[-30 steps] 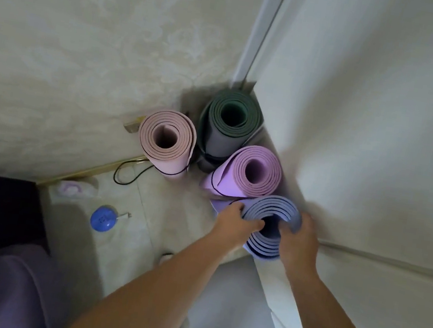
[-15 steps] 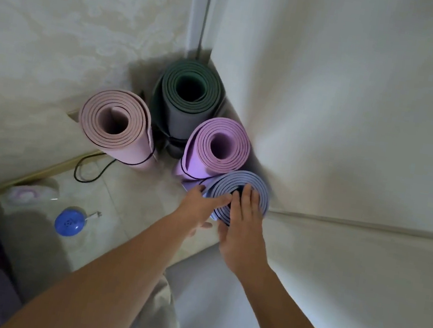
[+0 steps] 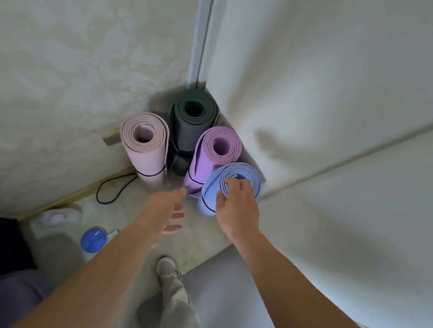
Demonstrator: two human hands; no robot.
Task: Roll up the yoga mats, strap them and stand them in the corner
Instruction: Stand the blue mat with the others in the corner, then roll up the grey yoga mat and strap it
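We see the right hand (image 3: pixel 236 209) curled over the top rim of the blue mat (image 3: pixel 210 191), which stands upright in the corner touching the purple mat (image 3: pixel 204 162), near the green mat (image 3: pixel 187 128) and pink mat (image 3: pixel 148 159). The left hand (image 3: pixel 166 212) has its fingers spread and holds nothing.

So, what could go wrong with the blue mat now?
The blue mat stands at the outer edge of the group, and just the right hand grips its top rim; once released, it might tip onto the floor. It sits close against the purple mat, so a nudge could knock that one over too. A black cord loops on the floor near the shoe and could catch a foot.
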